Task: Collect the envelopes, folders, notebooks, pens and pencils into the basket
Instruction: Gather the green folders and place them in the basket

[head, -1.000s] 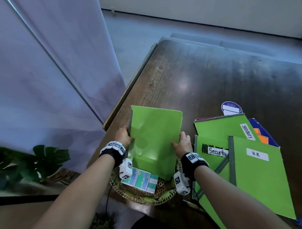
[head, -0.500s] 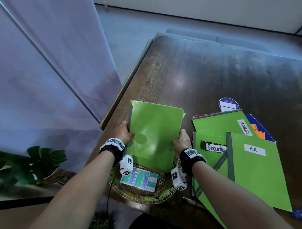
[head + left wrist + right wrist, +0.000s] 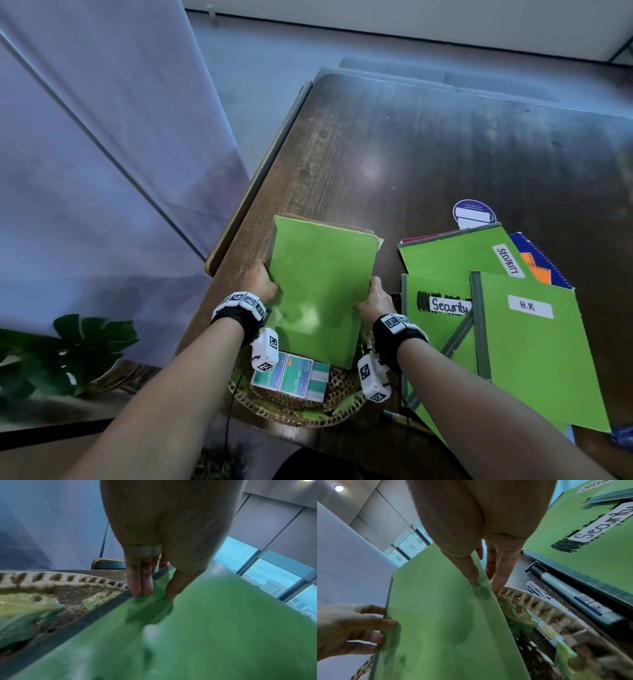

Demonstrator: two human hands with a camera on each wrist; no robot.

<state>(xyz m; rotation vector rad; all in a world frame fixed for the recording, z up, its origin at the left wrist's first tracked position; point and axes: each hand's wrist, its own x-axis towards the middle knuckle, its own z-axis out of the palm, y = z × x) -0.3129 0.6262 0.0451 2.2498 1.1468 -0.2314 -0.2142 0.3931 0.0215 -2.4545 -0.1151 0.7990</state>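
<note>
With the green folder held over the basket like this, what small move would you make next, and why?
Probably ease the green folder down further into the basket. The left hand and right hand pinch its side edges, and it stands tilted with its lower end inside the rim, behind the small boxes.

Dark wooden table, wicker basket, green folders, pens, round sticker

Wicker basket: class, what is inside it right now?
Inside the wicker basket lie teal staple boxes and the lower end of the green folder. The folder hides whatever lies beneath it.
</note>
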